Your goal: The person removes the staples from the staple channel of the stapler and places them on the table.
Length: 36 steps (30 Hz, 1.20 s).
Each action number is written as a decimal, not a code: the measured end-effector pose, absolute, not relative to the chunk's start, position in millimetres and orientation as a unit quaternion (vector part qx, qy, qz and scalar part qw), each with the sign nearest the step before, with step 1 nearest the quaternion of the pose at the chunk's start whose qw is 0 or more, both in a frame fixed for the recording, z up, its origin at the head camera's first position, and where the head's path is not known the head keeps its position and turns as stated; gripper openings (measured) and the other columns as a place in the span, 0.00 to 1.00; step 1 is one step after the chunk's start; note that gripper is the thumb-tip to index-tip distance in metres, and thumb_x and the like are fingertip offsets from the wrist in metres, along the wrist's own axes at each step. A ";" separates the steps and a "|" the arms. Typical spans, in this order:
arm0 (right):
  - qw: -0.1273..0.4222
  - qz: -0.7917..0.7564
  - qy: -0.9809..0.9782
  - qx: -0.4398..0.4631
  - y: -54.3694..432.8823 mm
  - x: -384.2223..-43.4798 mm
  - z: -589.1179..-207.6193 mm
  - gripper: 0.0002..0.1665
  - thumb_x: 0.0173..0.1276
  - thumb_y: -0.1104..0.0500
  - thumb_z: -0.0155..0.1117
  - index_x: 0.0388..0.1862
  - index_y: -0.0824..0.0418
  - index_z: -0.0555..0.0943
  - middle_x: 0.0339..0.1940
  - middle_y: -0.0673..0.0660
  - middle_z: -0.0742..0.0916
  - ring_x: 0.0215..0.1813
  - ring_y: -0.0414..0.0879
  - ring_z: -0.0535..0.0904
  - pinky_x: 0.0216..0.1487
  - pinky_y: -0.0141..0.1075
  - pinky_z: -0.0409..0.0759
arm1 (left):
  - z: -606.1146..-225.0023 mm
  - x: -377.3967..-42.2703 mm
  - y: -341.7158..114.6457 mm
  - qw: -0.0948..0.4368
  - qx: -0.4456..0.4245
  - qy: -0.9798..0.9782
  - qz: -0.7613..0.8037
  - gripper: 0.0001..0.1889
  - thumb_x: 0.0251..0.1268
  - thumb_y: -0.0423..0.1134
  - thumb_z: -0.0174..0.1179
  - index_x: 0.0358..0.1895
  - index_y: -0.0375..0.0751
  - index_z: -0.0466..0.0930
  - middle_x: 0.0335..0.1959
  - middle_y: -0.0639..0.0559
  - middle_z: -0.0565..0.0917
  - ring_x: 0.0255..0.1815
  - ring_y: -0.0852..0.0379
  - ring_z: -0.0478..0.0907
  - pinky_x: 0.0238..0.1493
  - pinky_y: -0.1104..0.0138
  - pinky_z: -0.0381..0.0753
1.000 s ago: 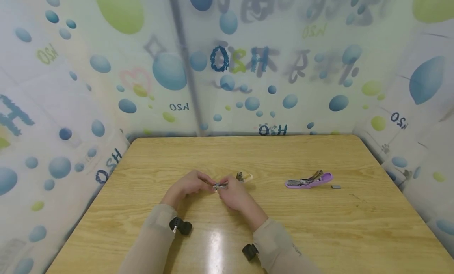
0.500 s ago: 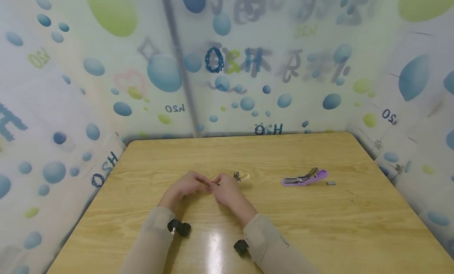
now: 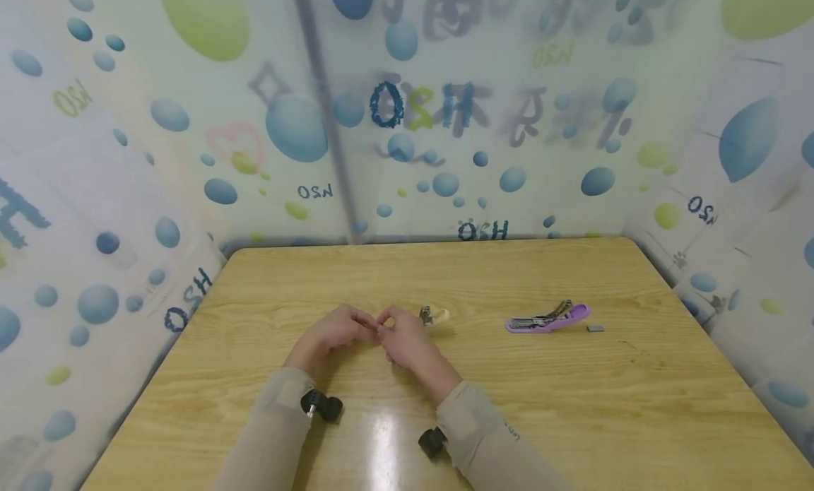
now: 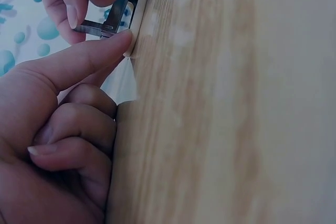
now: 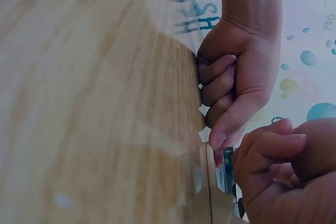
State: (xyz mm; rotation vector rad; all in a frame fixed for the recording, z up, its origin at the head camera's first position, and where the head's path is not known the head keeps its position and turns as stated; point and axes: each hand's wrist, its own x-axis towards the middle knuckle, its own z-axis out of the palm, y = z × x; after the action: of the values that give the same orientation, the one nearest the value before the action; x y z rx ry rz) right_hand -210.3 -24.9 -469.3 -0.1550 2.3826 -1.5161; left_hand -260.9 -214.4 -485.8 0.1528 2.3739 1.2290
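Observation:
In the head view a cream stapler [image 3: 440, 316] lies on the table, its rear end showing beyond my right hand [image 3: 407, 339] and the rest covered by fingers. My left hand [image 3: 340, 328] pinches the stapler's front end between thumb and index finger, the other fingers curled against the table. The left wrist view shows the dark metal magazine [image 4: 116, 15] raised from the cream base, a thinner metal piece projecting sideways toward my right fingertips. My right thumb and fingers pinch at this metalwork; the right wrist view shows them beside the shiny metal strip [image 5: 228, 169].
A purple stapler [image 3: 562, 321] lies unfolded to the right, its metal arm raised. Beside it rests a small grey staple strip [image 3: 595, 328]. The wooden table [image 3: 318, 279] meets a patterned curtain [image 3: 445, 159] at its back edge.
My right hand has shifted left, right up against the left fingertips. It now hides the metal part that showed between the hands. The left hand keeps its grip; the head view has shifted slightly.

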 end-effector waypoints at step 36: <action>0.050 -0.606 0.793 -0.036 32.3 -208.7 -401.6 0.12 0.80 0.64 0.63 0.58 0.64 0.84 0.48 0.62 0.87 0.27 0.49 0.83 0.31 0.35 0.86 | -483.5 -261.1 -212.3 0.225 0.048 0.875 0.427 0.16 0.59 0.45 0.78 0.50 0.48 0.94 0.44 0.57 0.87 0.26 0.59 0.62 0.29 0.67 0.62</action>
State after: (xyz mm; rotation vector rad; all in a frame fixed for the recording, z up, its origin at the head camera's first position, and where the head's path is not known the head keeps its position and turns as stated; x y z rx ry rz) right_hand -208.7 32.3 -401.6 -0.1110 2.4158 -1.8442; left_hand -261.1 -212.3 -483.5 0.1316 2.4132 1.1779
